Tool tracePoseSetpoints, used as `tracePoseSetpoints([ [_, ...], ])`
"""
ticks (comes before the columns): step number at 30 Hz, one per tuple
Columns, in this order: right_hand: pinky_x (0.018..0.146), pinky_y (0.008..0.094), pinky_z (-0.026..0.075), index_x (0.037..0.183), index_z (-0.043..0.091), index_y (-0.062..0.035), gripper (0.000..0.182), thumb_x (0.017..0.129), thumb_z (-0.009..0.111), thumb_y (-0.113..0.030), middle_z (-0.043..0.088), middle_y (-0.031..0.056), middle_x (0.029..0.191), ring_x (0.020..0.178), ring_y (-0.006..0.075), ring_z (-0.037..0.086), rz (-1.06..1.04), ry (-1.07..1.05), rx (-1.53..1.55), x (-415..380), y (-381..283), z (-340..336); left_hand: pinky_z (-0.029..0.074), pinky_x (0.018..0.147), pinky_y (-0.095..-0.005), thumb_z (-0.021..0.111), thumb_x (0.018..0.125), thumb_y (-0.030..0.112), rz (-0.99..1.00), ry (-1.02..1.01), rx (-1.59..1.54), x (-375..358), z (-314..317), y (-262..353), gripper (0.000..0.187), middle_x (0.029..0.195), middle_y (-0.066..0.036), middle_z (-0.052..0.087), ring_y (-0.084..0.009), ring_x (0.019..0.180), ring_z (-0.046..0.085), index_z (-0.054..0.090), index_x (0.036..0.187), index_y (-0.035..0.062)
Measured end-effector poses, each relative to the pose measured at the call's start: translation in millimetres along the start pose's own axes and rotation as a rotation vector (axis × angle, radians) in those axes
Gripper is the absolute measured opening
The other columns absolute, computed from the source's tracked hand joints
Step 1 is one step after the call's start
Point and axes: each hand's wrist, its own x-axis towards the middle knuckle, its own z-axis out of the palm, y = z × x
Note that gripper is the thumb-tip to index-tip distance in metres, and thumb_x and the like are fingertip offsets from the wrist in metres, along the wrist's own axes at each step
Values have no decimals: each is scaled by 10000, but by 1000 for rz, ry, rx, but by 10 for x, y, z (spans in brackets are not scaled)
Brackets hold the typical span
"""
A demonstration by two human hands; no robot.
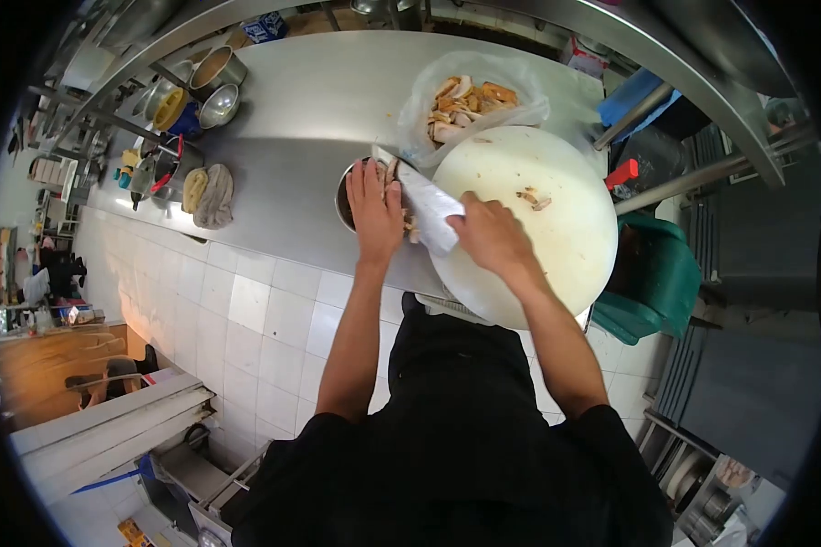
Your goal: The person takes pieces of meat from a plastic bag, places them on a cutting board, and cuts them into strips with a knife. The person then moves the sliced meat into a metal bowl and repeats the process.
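White tiles line the kitchen floor (283,314), and a long metal bench (292,100) runs across the view, with metal rails above its far side and right end. A round, pale chopping board (570,246) occupies the right part of the bench, its near edge reaching toward the worker's black clothing. Several small scraps (535,199) lie on the upper half of the board. Directly left of the board is a round metal bowl (342,202), its mouth largely covered by the left hand. The left hand (376,211) lies palm down with fingers extended, resting on food pieces (389,171) at the bowl; it is not clenched. The right hand (493,232) is closed around the handle end of a broad-bladed cleaver (426,205); the handle itself is hidden by the grip. The blade extends leftward from the board's edge to the bowl, beside the left fingers, with food pieces on that side. How full the bowl is cannot be determined. Beyond the board, just beside it, an opened clear plastic bag (523,121) contains cut meat (470,100), orange-brown and pale. Metal pots (217,71) and folded cloths (213,197) are noted at the bench's left end; a green bin (652,281) stands right of the board.
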Motion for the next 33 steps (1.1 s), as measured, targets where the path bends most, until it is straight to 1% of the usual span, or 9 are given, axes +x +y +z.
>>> tracePoseSetpoints([
  [2, 854, 553, 506, 1087, 616, -9, 307, 950, 662, -280, 698, 273, 929, 978, 485, 651, 52, 39, -71, -14, 144, -176, 336, 1168, -454, 568, 1007, 250, -67, -232, -177, 76, -56, -206, 551, 1516, -265, 430, -430, 1417, 398, 439, 1467, -24],
  [4, 891, 556, 513, 1129, 619, 0, 338, 969, 625, -298, 705, 270, 1006, 1066, 450, 649, 89, 16, -152, -115, 352, -442, 382, 1133, -425, 616, 974, 199, -28, -145, -116, 150, -168, -176, 500, 1445, -260, 516, -414, 1332, 501, 514, 1412, -19],
  [10, 770, 502, 517, 1014, 643, 55, 301, 919, 693, -226, 686, 293, 877, 879, 451, 689, 110, 313, 9, -629, 1342, -868, 488, 966, -458, 677, 870, 70, 82, -371, 42, 338, -505, -146, 229, 1157, -202, 685, -387, 1113, 621, 704, 1089, 9],
  [14, 460, 344, 438, 904, 633, 44, 256, 935, 688, -204, 609, 98, 633, 503, 158, 571, 476, 304, 371, -1081, 1863, -885, 494, 852, -485, 691, 851, 81, 313, -440, 81, 312, -412, 111, 188, 1004, -182, 693, -388, 925, 635, 714, 1023, 11],
  [15, 390, 303, 359, 856, 621, 31, 248, 940, 681, -194, 553, 44, 607, 464, 93, 506, 394, 381, 396, -1139, 2056, -747, 497, 851, -480, 697, 851, 93, 312, -369, 8, 356, -431, 385, 176, 1002, -180, 699, -384, 913, 642, 715, 1006, 11],
  [18, 565, 412, 493, 875, 634, 58, 299, 921, 694, -231, 645, 198, 688, 579, 333, 629, 330, 449, 156, -1122, 2351, -502, 474, 984, -447, 700, 902, 181, 306, -372, -182, 260, -79, 745, 285, 1177, -189, 668, -374, 1101, 610, 689, 1129, 8],
  [19, 692, 475, 523, 922, 640, 65, 330, 917, 693, -260, 673, 278, 806, 774, 446, 679, 376, 416, 170, -1082, 2204, -525, 449, 1051, -438, 694, 922, 208, 294, -396, -216, 204, 82, 916, 353, 1278, -200, 634, -375, 1206, 574, 665, 1213, 10],
  [23, 732, 520, 533, 983, 625, 50, 334, 937, 677, -277, 685, 304, 858, 865, 473, 688, 347, 436, 87, -801, 1882, -347, 259, 1211, -466, 676, 952, 262, 189, -465, -461, 88, 837, 1308, 659, 1568, -271, 328, -429, 1459, 298, 403, 1484, -17],
  [33, 751, 592, 514, 1037, 552, 46, 310, 982, 615, -253, 661, 362, 828, 843, 536, 661, 295, 297, 111, -493, 1280, 7, 133, 1241, -540, 577, 982, 452, 160, -562, -211, -322, 1050, 1504, 893, 1647, -278, 150, -454, 1532, 111, 169, 1557, -96],
])
